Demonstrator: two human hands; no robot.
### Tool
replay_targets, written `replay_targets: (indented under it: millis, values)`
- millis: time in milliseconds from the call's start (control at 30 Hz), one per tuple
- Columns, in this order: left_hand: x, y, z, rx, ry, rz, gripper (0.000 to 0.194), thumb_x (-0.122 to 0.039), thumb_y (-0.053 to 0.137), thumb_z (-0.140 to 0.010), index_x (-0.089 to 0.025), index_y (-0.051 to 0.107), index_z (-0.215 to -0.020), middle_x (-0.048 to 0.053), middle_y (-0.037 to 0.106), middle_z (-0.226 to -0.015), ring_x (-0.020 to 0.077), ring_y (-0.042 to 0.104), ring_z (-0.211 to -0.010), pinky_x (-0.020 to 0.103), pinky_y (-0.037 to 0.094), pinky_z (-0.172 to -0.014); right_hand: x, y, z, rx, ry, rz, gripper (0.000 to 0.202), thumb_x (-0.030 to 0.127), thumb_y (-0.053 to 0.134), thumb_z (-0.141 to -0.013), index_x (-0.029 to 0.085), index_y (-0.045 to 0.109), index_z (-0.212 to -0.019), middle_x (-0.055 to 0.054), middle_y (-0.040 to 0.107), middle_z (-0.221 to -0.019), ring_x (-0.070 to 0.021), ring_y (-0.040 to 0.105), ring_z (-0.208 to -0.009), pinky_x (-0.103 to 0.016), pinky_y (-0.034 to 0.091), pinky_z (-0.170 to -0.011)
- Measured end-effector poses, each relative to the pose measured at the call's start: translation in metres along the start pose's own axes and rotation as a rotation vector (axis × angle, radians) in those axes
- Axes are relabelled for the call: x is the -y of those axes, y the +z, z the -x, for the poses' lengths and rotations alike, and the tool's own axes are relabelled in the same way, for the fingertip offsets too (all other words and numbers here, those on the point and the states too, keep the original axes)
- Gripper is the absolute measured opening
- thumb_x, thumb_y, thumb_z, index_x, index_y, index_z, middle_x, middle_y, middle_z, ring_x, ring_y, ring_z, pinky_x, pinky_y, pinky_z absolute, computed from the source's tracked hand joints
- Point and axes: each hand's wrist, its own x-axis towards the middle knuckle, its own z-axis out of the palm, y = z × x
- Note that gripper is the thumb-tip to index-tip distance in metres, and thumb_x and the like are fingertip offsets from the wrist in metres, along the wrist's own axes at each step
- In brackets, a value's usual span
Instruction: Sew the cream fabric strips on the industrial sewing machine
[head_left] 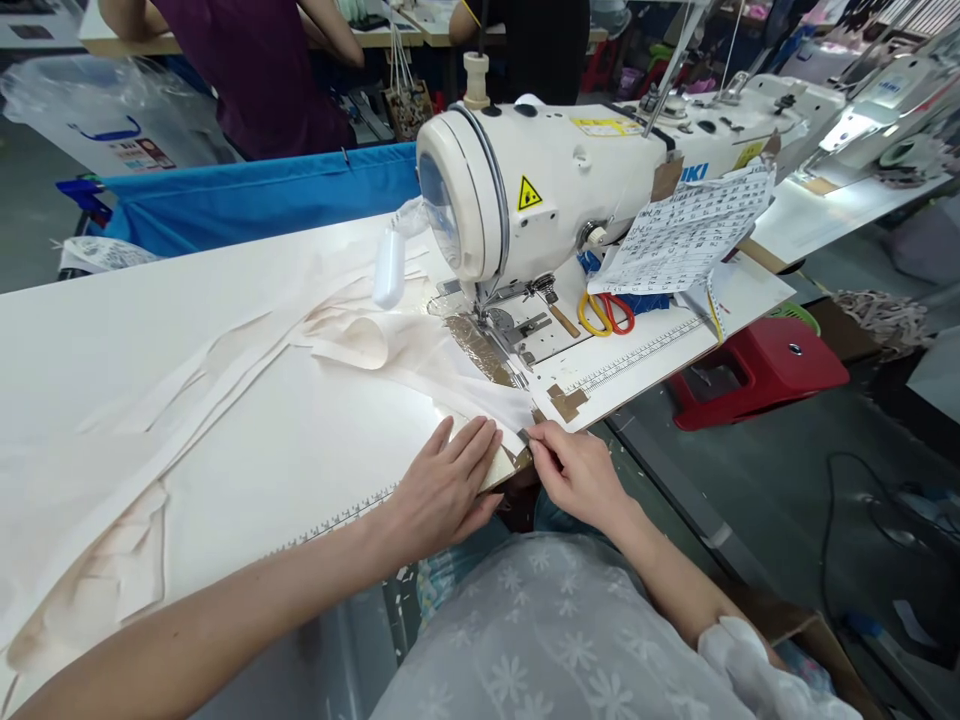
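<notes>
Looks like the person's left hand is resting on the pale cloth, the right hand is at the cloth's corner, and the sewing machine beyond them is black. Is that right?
Not quite: the sewing machine is white, not black, as the head view shows. The left hand does rest on the pale cloth, with the right hand at its corner.

A red stool (pixel 765 372) stands on the grey floor (pixel 784 450).
</notes>
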Motion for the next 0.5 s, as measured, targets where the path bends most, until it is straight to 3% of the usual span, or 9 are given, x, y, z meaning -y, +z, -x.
replay_targets:
  millis: [267, 500]
  values:
    - [-0.0011, 0.0029, 0.0009, -0.006, 0.016, -0.003, 0.055, -0.043, 0.047, -0.096, -0.009, 0.051, -0.139, 0.021, 0.054, -0.139, 0.0373, 0.048, -0.130, 0.053, 0.039, -0.104, -0.0042, 0.0049, -0.0108, 0.086, -0.027, 0.113, 0.021, 0.023, 0.041, -0.098, 0.020, 0.062, -0.101, -0.002, 0.074, -0.079, -0.0158, 0.066, -0.065, -0.025, 0.033, -0.058]
    - [0.0009, -0.0001, -0.0001, -0.033, 0.029, -0.018, 0.053, -0.043, 0.048, -0.096, -0.010, 0.053, -0.137, 0.021, 0.057, -0.135, 0.0366, 0.051, -0.126, 0.052, 0.040, -0.102, -0.0023, -0.0007, -0.0096, 0.188, -0.051, 0.177, 0.022, 0.019, 0.040, -0.095, 0.019, 0.061, -0.098, -0.002, 0.073, -0.077, -0.0158, 0.065, -0.065, -0.026, 0.029, -0.057]
